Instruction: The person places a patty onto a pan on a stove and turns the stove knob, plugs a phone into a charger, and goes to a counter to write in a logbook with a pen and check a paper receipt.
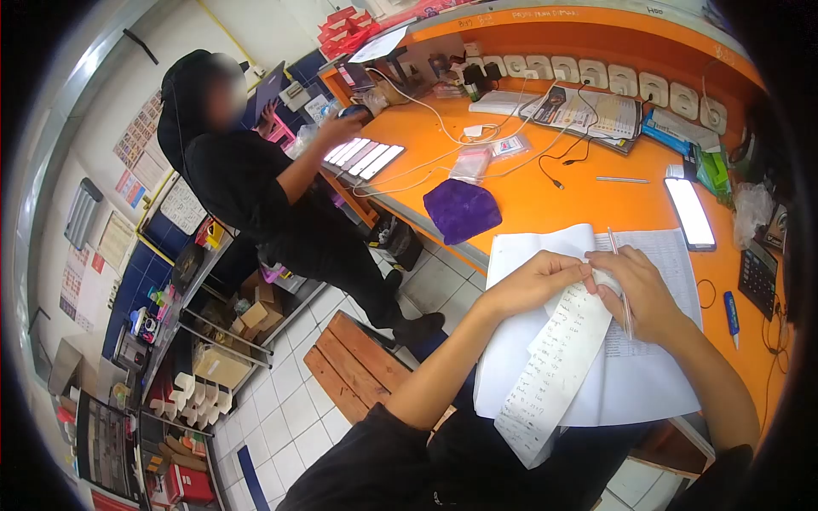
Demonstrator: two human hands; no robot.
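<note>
A long strip of paper (pixel 558 362) with handwritten lines hangs from between my two hands over an open book (pixel 503 375) with a printed page on its right. My left hand (pixel 541 281) pinches the strip's upper end from the left. On the other side, my right hand (pixel 639 294) is closed around the rolled part of the strip, with a thin clear pen (pixel 626 311) between its fingers. A purple cloth (pixel 461 210) lies just beyond the book, and a phone with a lit white screen (pixel 690 213) is to the right.
A person in black (pixel 247 187) stands at the left, holding devices near a row of lit phones (pixel 365 159). Cables, a magazine (pixel 588 111) and white sockets line the orange desk's back. A calculator (pixel 755 277) and blue marker (pixel 732 317) lie right; a wooden bench (pixel 354 362) stands below.
</note>
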